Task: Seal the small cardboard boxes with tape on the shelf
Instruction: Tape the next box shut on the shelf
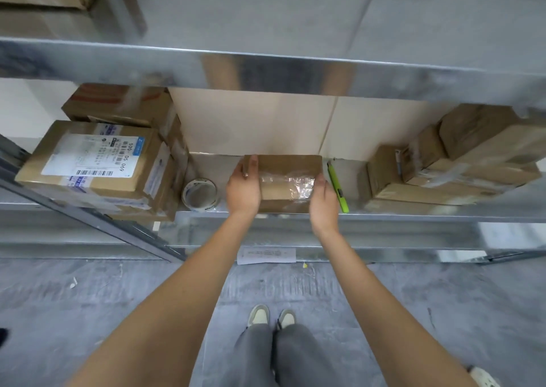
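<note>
A small cardboard box (288, 166) lies on the metal shelf (384, 216) in the middle, with a strip of clear tape (291, 183) across its top. My left hand (243, 187) grips its left end, thumb laid on the top. My right hand (323, 202) holds the right end, fingers curled over the tape's edge. A roll of clear tape (200, 194) sits on the shelf left of the box. A green utility knife (336, 187) lies just right of the box.
Stacked labelled boxes (97, 162) fill the shelf's left side, several brown boxes (449, 165) the right. A beige board (254, 124) stands behind. An upper shelf (266, 67) overhangs. A paper slip (266, 255) lies on the floor below.
</note>
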`<action>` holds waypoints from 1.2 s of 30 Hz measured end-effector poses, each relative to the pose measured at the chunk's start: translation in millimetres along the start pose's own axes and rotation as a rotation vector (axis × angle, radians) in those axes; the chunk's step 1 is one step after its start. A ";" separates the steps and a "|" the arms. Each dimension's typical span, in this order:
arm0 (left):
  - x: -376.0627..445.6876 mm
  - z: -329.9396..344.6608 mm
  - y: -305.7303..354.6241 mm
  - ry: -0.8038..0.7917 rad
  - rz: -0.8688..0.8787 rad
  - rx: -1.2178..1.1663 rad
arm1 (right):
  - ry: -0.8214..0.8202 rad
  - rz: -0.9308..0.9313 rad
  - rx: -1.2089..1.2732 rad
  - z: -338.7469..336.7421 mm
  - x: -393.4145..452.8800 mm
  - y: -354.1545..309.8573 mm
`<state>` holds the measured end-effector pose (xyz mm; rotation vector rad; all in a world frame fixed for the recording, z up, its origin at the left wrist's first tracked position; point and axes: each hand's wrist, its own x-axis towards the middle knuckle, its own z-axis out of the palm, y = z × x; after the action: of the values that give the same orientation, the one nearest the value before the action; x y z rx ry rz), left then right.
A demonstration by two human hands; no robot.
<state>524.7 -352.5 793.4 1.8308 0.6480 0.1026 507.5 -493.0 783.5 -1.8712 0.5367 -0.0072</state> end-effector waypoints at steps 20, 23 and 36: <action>-134.2 -76.1 45.4 0.155 0.022 -0.257 | 0.068 -0.172 0.203 -48.3 -107.0 -51.7; -157.9 -97.1 71.1 0.207 0.102 -0.245 | 0.083 -0.258 0.240 -65.6 -132.2 -77.3; -202.1 -172.7 188.0 0.309 0.438 -0.493 | 0.150 -0.638 0.351 -113.7 -200.7 -207.0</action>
<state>360.0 -342.0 1074.1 1.4536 0.3738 0.7805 372.3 -466.6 1061.1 -1.6289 0.0117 -0.6277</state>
